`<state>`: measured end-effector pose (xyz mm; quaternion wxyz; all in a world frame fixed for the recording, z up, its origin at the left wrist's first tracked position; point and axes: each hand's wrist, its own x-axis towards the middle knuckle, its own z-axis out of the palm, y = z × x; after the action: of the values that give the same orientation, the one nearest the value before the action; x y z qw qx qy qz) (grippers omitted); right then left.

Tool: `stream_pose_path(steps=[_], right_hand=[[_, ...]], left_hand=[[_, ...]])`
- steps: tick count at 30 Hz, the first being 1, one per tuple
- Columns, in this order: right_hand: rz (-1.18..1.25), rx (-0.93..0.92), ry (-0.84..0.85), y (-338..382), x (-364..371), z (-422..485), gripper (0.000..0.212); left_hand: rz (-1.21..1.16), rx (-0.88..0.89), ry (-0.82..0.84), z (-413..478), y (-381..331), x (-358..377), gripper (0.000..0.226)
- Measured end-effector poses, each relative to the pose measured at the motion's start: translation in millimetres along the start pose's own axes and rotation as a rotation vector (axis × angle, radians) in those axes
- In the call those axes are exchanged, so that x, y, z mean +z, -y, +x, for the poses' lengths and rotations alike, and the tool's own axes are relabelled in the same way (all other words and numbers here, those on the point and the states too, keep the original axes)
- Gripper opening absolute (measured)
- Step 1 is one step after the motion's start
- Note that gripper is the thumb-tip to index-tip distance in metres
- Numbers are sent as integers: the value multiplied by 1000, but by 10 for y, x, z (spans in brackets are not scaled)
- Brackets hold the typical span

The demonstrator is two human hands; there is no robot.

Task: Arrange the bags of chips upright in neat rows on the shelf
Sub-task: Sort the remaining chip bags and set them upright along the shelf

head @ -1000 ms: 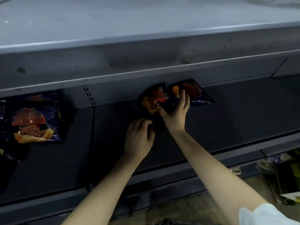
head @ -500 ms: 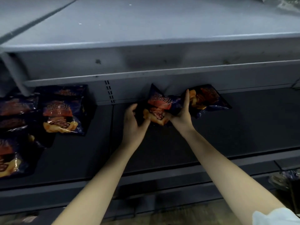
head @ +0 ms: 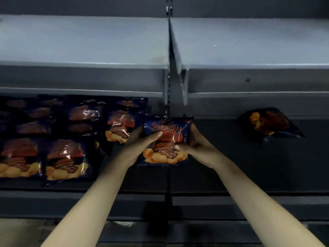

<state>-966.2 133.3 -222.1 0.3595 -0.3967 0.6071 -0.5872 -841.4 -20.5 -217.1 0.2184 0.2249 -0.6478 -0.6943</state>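
Mid-frame, the left hand (head: 140, 141) and right hand (head: 197, 145) each keep a clamped grip on one chip bag (head: 165, 139), upright above the shelf (head: 231, 175).

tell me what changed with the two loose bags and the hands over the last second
Both hands took hold of one chip bag: the left hand now grips its left edge and the right hand its right edge. They carried it leftward toward the rows of bags. The other bag stays lying tilted further right.

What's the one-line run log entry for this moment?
left hand: grips held bag | right hand: grips held bag | stocked bags: rows, left bay | loose bag: tilted, right bay
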Motion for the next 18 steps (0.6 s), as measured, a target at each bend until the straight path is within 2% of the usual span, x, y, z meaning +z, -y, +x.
stream_pose_path(steps=[4, 9, 14, 16, 18], right_hand=[[12, -11, -10, -95, 383, 152, 72], [-9, 51, -81, -337, 788, 393, 78], [-131, 62, -188, -508, 1035, 634, 57], [-176, 57, -214, -538, 1118, 695, 57], [-212, 52, -248, -524, 1209, 748, 57]], left_hand=[[30, -16, -30, -129, 15, -350, 22], [138, 7, -97, -285, 44, -727, 28], [625, 275, -227, -378, 276, -975, 82], [935, 390, -269, -427, 418, -1025, 80], [1242, 522, -267, -455, 537, -1083, 68]])
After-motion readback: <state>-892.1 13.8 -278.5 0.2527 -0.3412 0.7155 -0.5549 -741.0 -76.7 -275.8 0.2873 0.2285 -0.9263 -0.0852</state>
